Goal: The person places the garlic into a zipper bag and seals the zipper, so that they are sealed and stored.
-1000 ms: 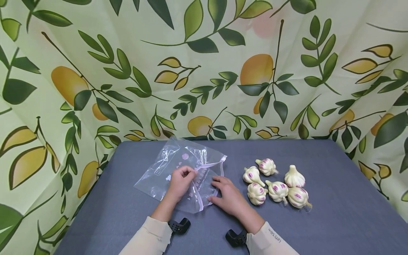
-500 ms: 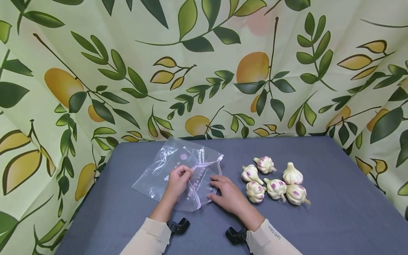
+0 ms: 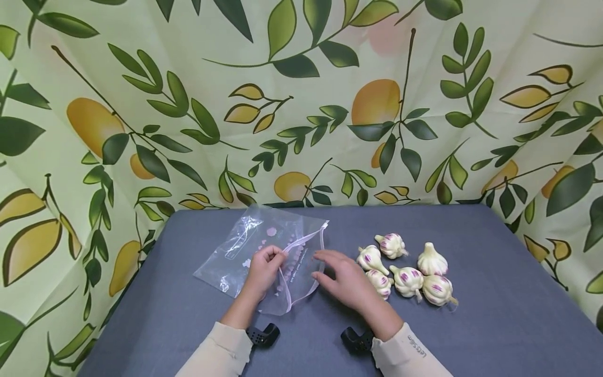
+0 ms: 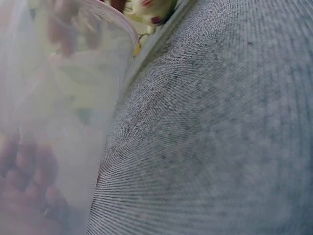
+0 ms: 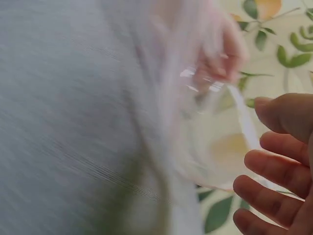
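1. Count: one clear plastic bag (image 3: pixel 237 254), six garlic bulbs (image 3: pixel 408 281), two hands, two black wrist devices (image 3: pixel 266 335) (image 3: pixel 356 340), two pale sleeves (image 3: pixel 218 350) (image 3: pixel 411 352).
2. Bag: lies on the grey-blue table (image 3: pixel 499 303), left of the garlic, between and beyond your forearms. Pink print shows on the film; the lettering is too small to read.
3. Direction: the mouth, edged with a lilac strip (image 3: pixel 303 240), faces right, toward your right hand. The closed end points left and away from you.
4. Axis: closed end to mouth runs mostly left to right, slanting slightly toward you at the mouth. You cannot tell for sure which side is longer. A white slider (image 3: pixel 325 224) sits at the far corner of the mouth.
5. Your left hand (image 3: pixel 265 268): thumb and fingers pinch the strip on one lip, lifting it so the mouth gapes.
6. Your right hand (image 3: pixel 347 278): fingers spread, thumb apart, tips just beside the other lip. Contact with the film cannot be told.
7. Garlic: six bulbs bunched right of your right hand, which partly covers the nearest one on the left of the bunch. White skins, purple streaks; the far right bulb stands with its neck up.
8. Behind the table: one cloth (image 3: pixel 165 34) printed with leaves and orange fruit.
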Tool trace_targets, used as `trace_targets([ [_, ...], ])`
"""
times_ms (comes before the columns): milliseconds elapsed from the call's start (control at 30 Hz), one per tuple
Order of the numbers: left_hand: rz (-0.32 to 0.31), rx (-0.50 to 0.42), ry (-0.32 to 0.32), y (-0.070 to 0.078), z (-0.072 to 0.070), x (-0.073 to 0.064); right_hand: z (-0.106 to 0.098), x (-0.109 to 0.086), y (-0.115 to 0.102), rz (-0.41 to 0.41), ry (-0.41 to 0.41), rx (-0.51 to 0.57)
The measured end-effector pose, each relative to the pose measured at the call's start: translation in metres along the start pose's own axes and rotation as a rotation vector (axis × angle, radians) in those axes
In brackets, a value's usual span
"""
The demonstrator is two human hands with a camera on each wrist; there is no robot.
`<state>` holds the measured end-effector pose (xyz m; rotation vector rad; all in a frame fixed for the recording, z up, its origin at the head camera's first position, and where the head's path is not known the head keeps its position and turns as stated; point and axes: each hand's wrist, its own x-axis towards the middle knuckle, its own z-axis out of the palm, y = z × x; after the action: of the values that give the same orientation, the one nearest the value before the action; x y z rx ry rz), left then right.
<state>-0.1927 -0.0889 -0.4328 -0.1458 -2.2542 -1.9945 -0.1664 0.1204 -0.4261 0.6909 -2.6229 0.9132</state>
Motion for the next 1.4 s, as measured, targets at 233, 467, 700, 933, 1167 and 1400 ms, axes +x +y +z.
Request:
trace_targets([
  [233,0.002,-0.006,-0.011,0.0,-0.001,0.0,-0.041,0.003,0.015,0.114,0.13,-0.025],
  [467,0.003,0.02,-0.009,0.001,-0.001,-0.001,-0.074,-0.002,0.039,0.293,0.08,-0.049],
  [700,-0.003,-0.015,-0.013,-0.002,-0.002,0.0,-0.084,-0.006,0.055,0.397,-0.03,-0.054],
  [933,0.0,-0.022,-0.014,-0.002,-0.001,0.0,-0.076,-0.004,0.062,0.415,-0.11,-0.086],
  [1167,0.001,0.021,-0.033,0.001,0.001,-0.001,-0.072,-0.003,0.063,0.42,-0.116,-0.11],
  [1400,-0.004,0.089,-0.049,0.003,0.001,-0.003,-0.07,-0.004,0.062,0.452,-0.131,-0.112],
])
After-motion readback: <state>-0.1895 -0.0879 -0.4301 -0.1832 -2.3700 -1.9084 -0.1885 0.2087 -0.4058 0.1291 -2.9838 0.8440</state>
